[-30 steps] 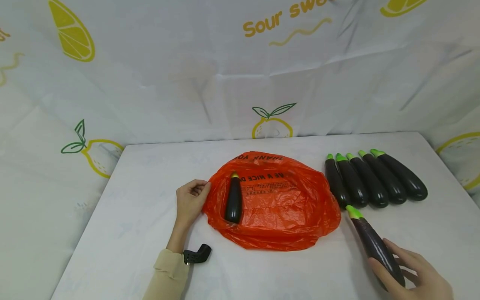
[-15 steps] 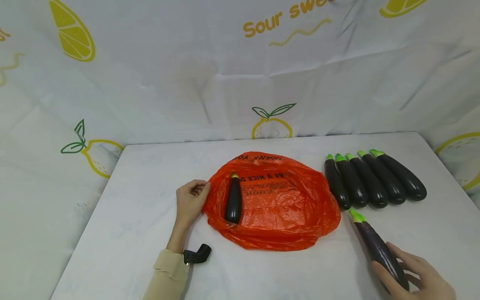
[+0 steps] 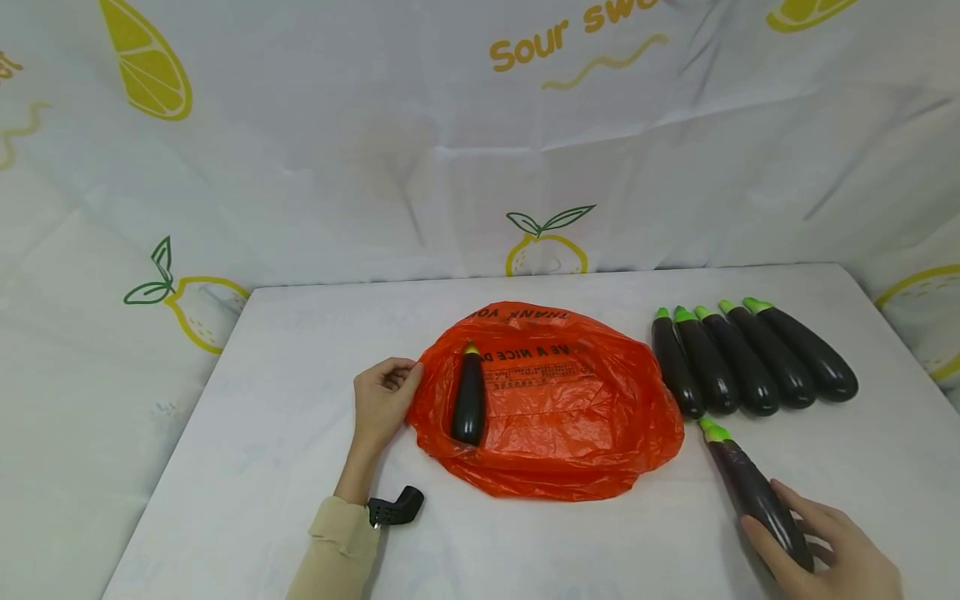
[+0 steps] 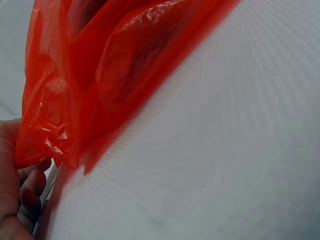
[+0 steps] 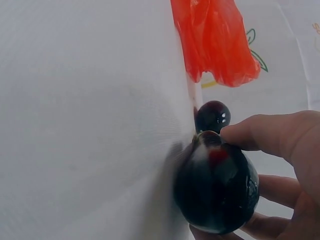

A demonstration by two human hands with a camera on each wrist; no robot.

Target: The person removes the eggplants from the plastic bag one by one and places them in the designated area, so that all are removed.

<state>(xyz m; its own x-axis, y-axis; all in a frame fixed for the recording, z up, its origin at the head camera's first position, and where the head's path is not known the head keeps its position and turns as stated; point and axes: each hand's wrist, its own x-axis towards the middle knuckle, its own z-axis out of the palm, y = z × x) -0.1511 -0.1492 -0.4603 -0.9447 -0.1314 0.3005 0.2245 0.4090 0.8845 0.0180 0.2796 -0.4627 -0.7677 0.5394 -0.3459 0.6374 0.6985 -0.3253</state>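
A red plastic bag (image 3: 555, 425) lies spread on the white table with its mouth facing up. Inside, at its left, is one dark eggplant (image 3: 469, 404). My left hand (image 3: 384, 402) pinches the bag's left edge; in the left wrist view the gathered red plastic (image 4: 50, 120) meets the fingers. At the lower right my right hand (image 3: 828, 542) grips another eggplant (image 3: 753, 492) by its thick end, green stem pointing away toward the row. In the right wrist view the rounded end of this held eggplant (image 5: 217, 190) fills the space between thumb and fingers.
Several eggplants (image 3: 738, 367) lie side by side right of the bag, green stems toward the back. A black wrist mount (image 3: 397, 507) sits on the left wrist. Behind the table (image 3: 300, 350) hangs a white cloth (image 3: 337, 183) with lemon prints.
My right hand and its eggplant have shifted slightly toward me and to the right, the stem drawing back from the bag's edge. The left hand keeps its place on the bag.
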